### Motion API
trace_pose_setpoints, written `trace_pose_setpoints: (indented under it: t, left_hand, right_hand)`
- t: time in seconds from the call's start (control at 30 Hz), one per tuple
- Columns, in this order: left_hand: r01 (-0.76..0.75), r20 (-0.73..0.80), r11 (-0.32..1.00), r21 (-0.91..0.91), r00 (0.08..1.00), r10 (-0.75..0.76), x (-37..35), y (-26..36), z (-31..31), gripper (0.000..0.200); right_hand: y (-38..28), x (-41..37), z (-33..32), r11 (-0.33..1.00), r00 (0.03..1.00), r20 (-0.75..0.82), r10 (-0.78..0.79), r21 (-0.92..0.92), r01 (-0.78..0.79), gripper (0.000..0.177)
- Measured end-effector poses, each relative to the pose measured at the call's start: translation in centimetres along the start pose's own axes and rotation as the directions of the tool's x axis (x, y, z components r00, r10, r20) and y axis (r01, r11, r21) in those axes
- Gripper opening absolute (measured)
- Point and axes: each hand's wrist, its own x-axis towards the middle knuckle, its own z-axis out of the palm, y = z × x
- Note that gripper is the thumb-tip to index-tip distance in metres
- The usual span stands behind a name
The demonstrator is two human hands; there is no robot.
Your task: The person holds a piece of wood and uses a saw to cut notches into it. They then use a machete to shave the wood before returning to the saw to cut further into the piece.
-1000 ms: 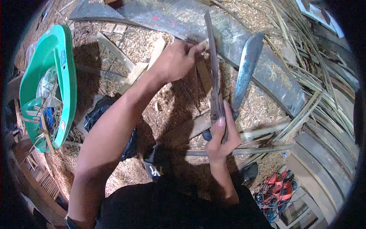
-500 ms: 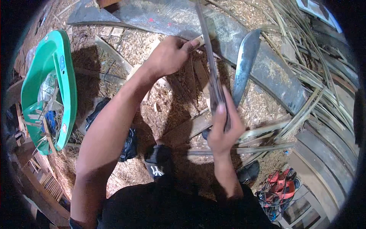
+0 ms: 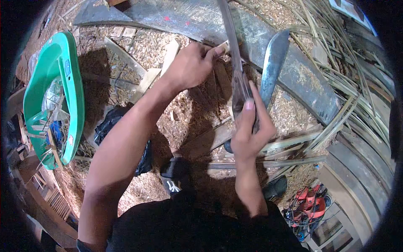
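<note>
My left hand [image 3: 194,66] is closed on a small pale wood piece [image 3: 225,47], whose tip shows past the thumb over the dark plank. My right hand [image 3: 253,128] grips a long, narrow dark tool [image 3: 236,56], with the thumb along its thicker lower part. Seen almost edge-on, the tool runs upward past the wood piece; its exact kind cannot be made out. A broad machete blade [image 3: 273,63] lies just right of it, across the plank [image 3: 310,84]. The machete's lower end is hidden behind my right hand.
A green plastic basin [image 3: 77,101] with scraps inside stands at left. Split strips [image 3: 336,63] pile up at right, above stacked boards [image 3: 361,155]. Red tools with cables [image 3: 312,206] lie at lower right. Shavings [image 3: 147,46] cover the ground; a shoe [image 3: 174,172] shows below.
My right hand has moved slightly up and to the right with the dark tool. My left hand has shifted a little right and down, still holding the wood piece.
</note>
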Motion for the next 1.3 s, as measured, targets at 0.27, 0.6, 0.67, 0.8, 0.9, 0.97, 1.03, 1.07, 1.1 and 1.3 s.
trace_pose_setpoints:
  t: [0.27,0.6,0.67,0.8,0.9,0.97,1.03,1.07,1.1,1.3]
  left_hand:
    - [-0.067,-0.127,0.996,-0.059,0.990,0.059,-0.2,-0.4,0.9,0.059]
    - [-0.023,-0.047,0.999,-0.027,0.999,0.022,0.6,-0.5,0.3,0.057]
    - [0.002,0.016,0.999,-0.042,1.000,-0.002,0.3,0.0,-0.4,0.056]
    - [-0.043,-0.030,0.999,-0.003,0.999,0.043,-1.4,1.2,0.8,0.055]
    - [0.016,0.077,0.999,-0.029,0.997,-0.014,-1.3,1.2,0.5,0.053]
    - [-0.116,-0.096,0.990,-0.074,0.989,0.109,-1.0,0.0,1.5,0.038]
    - [-0.073,-0.059,0.997,0.007,0.996,0.074,-1.0,0.1,1.3,0.047]
    - [-0.076,-0.059,0.997,0.006,0.995,0.076,-1.1,0.2,1.3,0.047]
    - [-0.071,-0.052,0.997,0.015,0.996,0.072,-1.2,0.4,1.4,0.047]
    - [-0.090,-0.144,0.995,0.045,0.985,0.096,-0.5,-0.2,1.2,0.046]
  right_hand:
    - [-1.0,-1.5,-0.3,0.999,0.999,0.008,-0.038,-0.025,0.038,0.042]
    - [1.9,-1.7,-1.0,0.999,0.999,0.011,-0.035,0.016,0.035,0.042]
    - [1.2,-1.1,-0.8,0.999,0.998,0.047,-0.041,-0.005,0.041,0.042]
    - [0.8,-1.4,-0.5,0.999,1.000,0.004,-0.028,0.025,0.028,0.042]
    - [1.1,-1.8,-0.6,1.000,1.000,-0.019,-0.006,0.028,0.007,0.042]
    - [1.0,-1.6,-0.8,0.998,1.000,-0.005,0.007,0.065,-0.007,0.042]
    - [1.0,-2.2,-1.1,0.999,0.997,0.065,0.036,0.035,-0.038,0.042]
    - [1.0,-2.2,-0.9,1.000,0.999,0.050,0.012,0.016,-0.013,0.043]
    - [0.9,-2.6,-0.9,1.000,0.999,0.051,0.010,0.013,-0.011,0.043]
    - [0.6,-1.4,0.3,0.974,0.981,0.026,0.191,0.119,-0.193,0.044]
